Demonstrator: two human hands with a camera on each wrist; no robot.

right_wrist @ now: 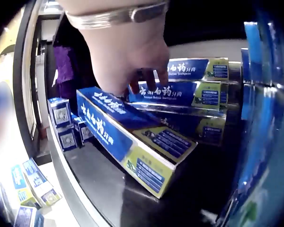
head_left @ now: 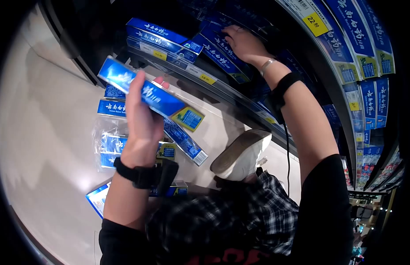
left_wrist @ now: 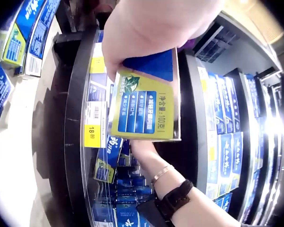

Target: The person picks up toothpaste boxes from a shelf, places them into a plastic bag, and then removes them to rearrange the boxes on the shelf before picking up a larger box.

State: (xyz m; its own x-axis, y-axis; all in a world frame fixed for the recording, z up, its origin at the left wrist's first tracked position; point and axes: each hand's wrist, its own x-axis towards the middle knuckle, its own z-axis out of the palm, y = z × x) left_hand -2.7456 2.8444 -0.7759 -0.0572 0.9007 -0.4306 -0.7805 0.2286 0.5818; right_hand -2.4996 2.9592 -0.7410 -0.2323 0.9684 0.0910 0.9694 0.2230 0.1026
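Observation:
My left hand (head_left: 144, 115) grips a blue toothpaste box (head_left: 158, 99) with a yellow-green end, held over the floor in front of the shelf. In the left wrist view the printed end of that box (left_wrist: 142, 106) faces the camera. My right hand (head_left: 247, 44) reaches deep into the low shelf, fingers spread and slightly bent. Seen from the right wrist, its fingertips are right at an upright toothpaste box (right_wrist: 180, 92) in the back stack. Another toothpaste box (right_wrist: 128, 132) lies at an angle on the black shelf, in front of that hand.
Stacked toothpaste boxes (head_left: 163, 39) stand left of my right hand behind a shelf edge with price tags (head_left: 208, 78). More boxes (head_left: 112, 107), some in clear plastic wrap (head_left: 101, 145), lie on the floor. A shoe (head_left: 242, 154) is close to the shelf. Higher shelves (head_left: 346, 88) rise at the right.

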